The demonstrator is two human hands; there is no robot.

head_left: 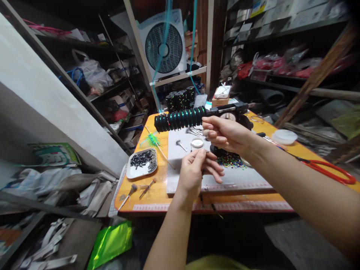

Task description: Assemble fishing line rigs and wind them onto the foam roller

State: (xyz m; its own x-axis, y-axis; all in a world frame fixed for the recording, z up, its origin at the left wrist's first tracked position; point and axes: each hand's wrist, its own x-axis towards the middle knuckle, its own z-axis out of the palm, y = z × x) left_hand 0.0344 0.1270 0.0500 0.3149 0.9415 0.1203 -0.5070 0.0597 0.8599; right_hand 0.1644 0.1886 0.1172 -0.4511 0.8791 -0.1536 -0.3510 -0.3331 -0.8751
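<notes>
My left hand point(197, 168) hovers over the pale mat point(233, 180) on the orange table point(157, 191), thumb and fingertips pinched on something too small to make out. My right hand point(225, 133) is higher, fingers curled and pinched together, just below a row of black spools point(180, 119) with green thread on a horizontal rod. A small white cap point(197, 142) sits on the mat between the hands. Coloured beads point(230, 160) lie scattered under my right wrist.
A white tray of small black parts point(142, 162) sits left of the mat. A green feathery lure point(152, 140) and small brushes point(135, 189) lie near it. Red-handled scissors point(329, 170) and a white lid point(284, 136) rest at right. A fan point(164, 47) and cluttered shelves stand behind.
</notes>
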